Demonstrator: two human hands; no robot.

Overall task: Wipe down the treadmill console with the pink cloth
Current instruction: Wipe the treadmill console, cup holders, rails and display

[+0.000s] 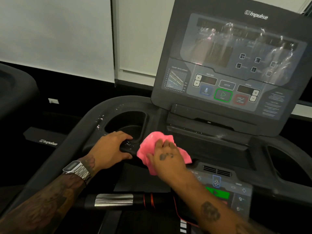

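Observation:
The dark treadmill console (224, 105) rises at the upper right, its display panel (236, 46) streaked with wet smears. My right hand (166, 157) presses the crumpled pink cloth (148, 146) onto the console's lower ledge, just right of the left cup holder (126, 125). My left hand (109, 150), with a metal watch on the wrist, grips a dark handle bar (127, 146) at the cup holder's front edge, right beside the cloth. White droplets speckle the curved frame (101, 119) left of the cup holder.
A lower control panel (236, 190) with a green button, fan key and speed keys lies under my right forearm. A silver-and-black grip bar (114, 200) crosses below. Another cup holder (287, 166) is at the right. A second treadmill (16, 92) stands left.

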